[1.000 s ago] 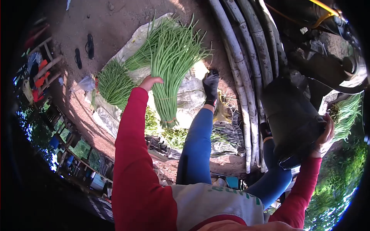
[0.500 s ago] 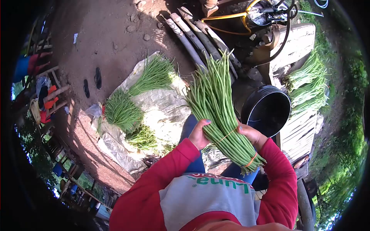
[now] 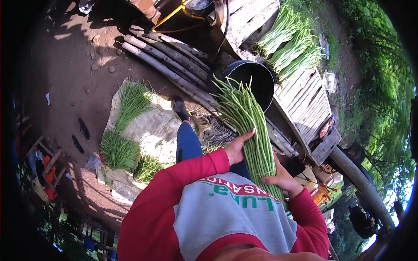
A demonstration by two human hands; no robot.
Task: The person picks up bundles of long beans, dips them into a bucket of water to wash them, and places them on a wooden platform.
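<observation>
We hold one bundle of long beans in both hands, in front of the chest, its tips pointing far towards the black bucket. Our left hand clasps it from the left, fingers stretched across the pods. Our right hand wraps around it nearer the body, close to the cut ends.

As we judge it, the work is partly done. Several bundles lie side by side on the slatted wooden desk at the far right. Two more bundles and some loose pods lie on the pale sheet on the ground to the left. The one in hand rests on nothing.

Room is tight on the right: the bucket stands just beside the near edge of the desk, and a row of poles runs along the ground between sheet and desk. Our blue-clad leg stands at the sheet's right edge. The bare earth far left, past the sandals, is open.
</observation>
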